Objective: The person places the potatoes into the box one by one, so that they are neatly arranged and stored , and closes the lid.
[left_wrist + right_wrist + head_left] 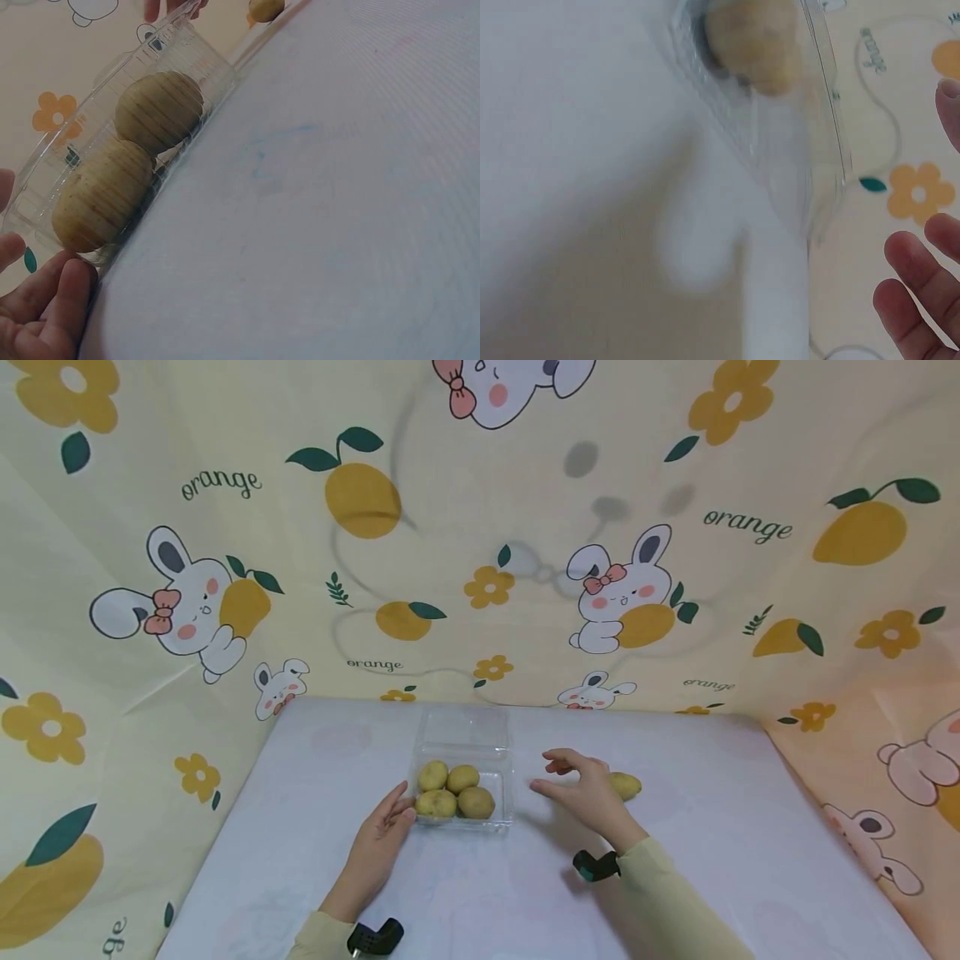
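Observation:
A clear plastic clamshell box [504, 793] stands on the table with its lid [463, 727] folded back. Several potatoes [437, 804] lie inside, mostly toward its left side; two potatoes [159, 112] show through its wall in the left wrist view. My left hand [378, 839] is at the box's left front corner, fingertips right at the wall, fingers relaxed. My right hand [588, 793] hovers to the right of the box, thumb and fingers apart with nothing between them. Just beyond that hand, a loose potato [626, 786] lies on the table, partly hidden by it.
A white cloth covers the table [315, 777]. Behind and at both sides hangs a cream curtain [480, 527] printed with rabbits, oranges and flowers. Each wrist wears a dark camera band [375, 937].

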`<state>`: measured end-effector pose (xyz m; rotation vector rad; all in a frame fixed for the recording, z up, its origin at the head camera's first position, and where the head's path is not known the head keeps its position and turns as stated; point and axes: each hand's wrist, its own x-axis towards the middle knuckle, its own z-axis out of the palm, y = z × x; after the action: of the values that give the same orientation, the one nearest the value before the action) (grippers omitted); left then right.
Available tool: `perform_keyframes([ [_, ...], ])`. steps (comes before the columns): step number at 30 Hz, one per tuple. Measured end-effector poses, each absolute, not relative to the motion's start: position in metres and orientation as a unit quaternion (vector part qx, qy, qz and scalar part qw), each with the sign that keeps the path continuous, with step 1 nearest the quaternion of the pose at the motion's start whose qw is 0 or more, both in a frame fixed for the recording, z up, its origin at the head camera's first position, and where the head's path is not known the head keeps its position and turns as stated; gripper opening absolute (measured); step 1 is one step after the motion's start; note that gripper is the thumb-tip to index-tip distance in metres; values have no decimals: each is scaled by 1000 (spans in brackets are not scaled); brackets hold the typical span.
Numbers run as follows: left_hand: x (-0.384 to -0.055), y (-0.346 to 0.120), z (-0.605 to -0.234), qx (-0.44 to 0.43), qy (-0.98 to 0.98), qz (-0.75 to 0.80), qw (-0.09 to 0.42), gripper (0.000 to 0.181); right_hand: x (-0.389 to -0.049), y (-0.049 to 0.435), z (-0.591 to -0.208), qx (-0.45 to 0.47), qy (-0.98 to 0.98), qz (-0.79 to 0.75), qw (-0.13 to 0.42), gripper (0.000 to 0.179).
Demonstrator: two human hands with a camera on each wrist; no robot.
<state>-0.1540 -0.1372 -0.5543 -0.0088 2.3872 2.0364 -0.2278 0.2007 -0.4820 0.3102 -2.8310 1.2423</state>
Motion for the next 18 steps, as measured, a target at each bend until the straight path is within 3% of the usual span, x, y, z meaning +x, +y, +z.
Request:
perform_keyframes([
  [18, -154, -138, -555, -3, 756, 655, 2, 57, -224, 256, -489, 51, -923, 381, 32, 66],
])
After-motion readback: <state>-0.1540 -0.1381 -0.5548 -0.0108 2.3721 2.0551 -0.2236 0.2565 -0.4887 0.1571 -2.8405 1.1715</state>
